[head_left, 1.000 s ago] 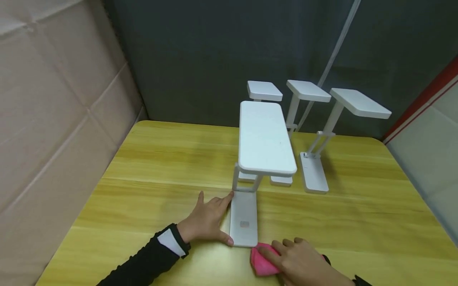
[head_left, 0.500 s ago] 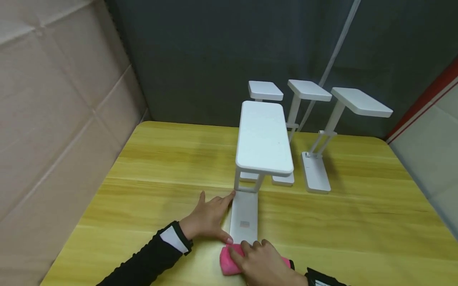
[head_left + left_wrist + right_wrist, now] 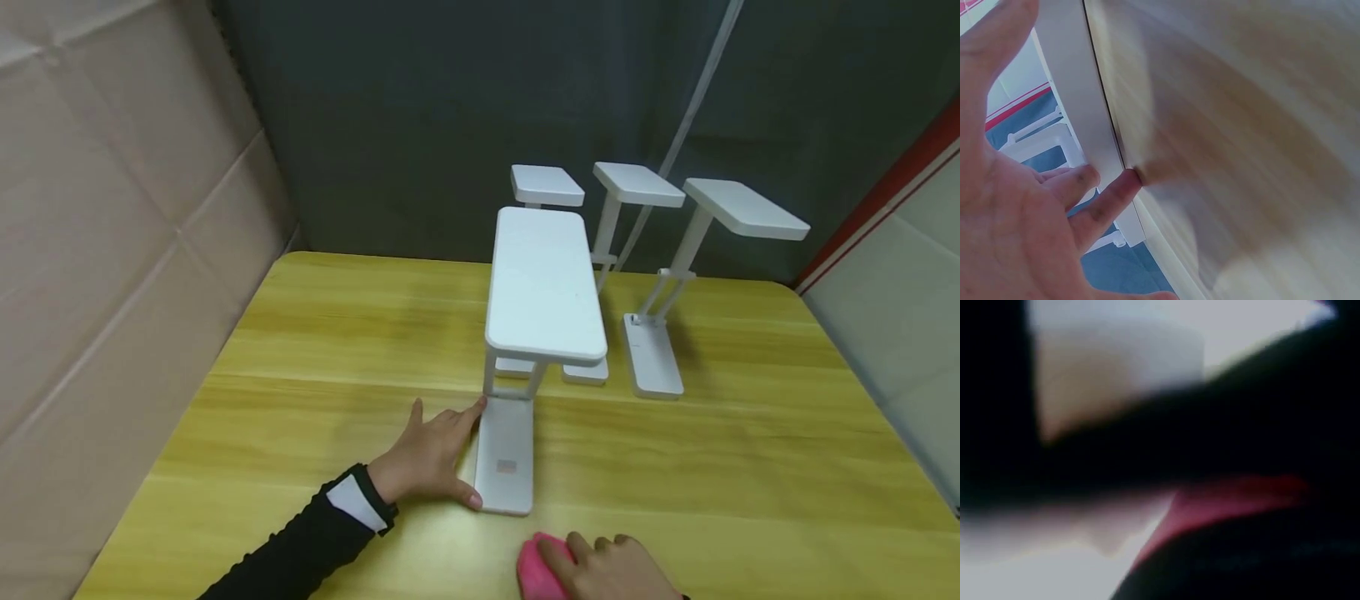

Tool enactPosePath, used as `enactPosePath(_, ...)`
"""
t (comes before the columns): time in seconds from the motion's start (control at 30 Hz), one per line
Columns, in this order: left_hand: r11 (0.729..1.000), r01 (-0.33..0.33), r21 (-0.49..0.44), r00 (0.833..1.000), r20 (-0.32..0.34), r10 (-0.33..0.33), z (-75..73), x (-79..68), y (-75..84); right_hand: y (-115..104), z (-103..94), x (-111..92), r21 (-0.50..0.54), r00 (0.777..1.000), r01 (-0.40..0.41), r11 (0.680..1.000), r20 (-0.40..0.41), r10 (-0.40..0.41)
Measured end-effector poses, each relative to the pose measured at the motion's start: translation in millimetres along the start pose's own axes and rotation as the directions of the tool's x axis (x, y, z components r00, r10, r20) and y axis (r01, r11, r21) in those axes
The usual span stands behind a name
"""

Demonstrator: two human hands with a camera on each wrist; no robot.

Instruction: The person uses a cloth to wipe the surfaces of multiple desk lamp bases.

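A white folding stand (image 3: 546, 283) with a flat rectangular top rises from a long base (image 3: 506, 454) with a small label. My left hand (image 3: 429, 458) lies spread on the table at the base's left side. Its thumb and a fingertip touch the base's edge, and in the left wrist view fingertips (image 3: 1125, 181) rest against that edge. Nearer to me, my right hand (image 3: 611, 571) holds a bunched pink cloth (image 3: 542, 571) on the table, a short way in front of the base. Blurred dark shapes cover most of the right wrist view, with some of the pink cloth (image 3: 1222, 503) showing.
Behind the near stand are three similar white stands: a right one (image 3: 652, 354), a middle one (image 3: 637, 185) and a left one (image 3: 547, 185). They stand on a wood-grain table (image 3: 300, 375). A dark curtain (image 3: 412, 125) hangs at the back, with a pale covered wall (image 3: 112, 250) on the left.
The right hand swept the pink cloth left along the base's front end, then drew it back right and toward me, apart from the base. My left hand has stayed at the base.
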State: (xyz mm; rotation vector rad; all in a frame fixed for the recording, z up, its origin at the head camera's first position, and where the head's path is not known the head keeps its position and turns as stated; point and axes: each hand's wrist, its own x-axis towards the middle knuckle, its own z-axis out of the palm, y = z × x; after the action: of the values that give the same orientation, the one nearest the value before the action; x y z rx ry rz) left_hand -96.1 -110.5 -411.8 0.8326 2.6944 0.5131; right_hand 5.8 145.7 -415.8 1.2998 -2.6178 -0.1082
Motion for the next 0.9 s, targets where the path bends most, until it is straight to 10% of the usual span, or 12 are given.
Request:
enactPosePath(0.17, 0.999, 0.006, 0.037, 1.0, -0.017, -0.005, -2.6, -1.0, 0.8, -26, 5.7, 42, -0.005, 0.99, 0.141, 0.99, -0.017, -0.142)
enactPosePath(0.33, 0.999, -0.005, 0.031, 1.0, -0.011, 0.005, -2.1, -0.7, 2.6, -31, 11.0, 62, 0.027, 0.992, 0.103, 0.994, -0.076, -0.101)
enactPosePath(0.9, 1.0, 0.007, 0.025, 1.0, -0.024, -0.006, 3.8, 1.2, 2.3, 10, 7.1, -4, 0.082, 0.986, -0.166, 0.983, -0.016, 0.168)
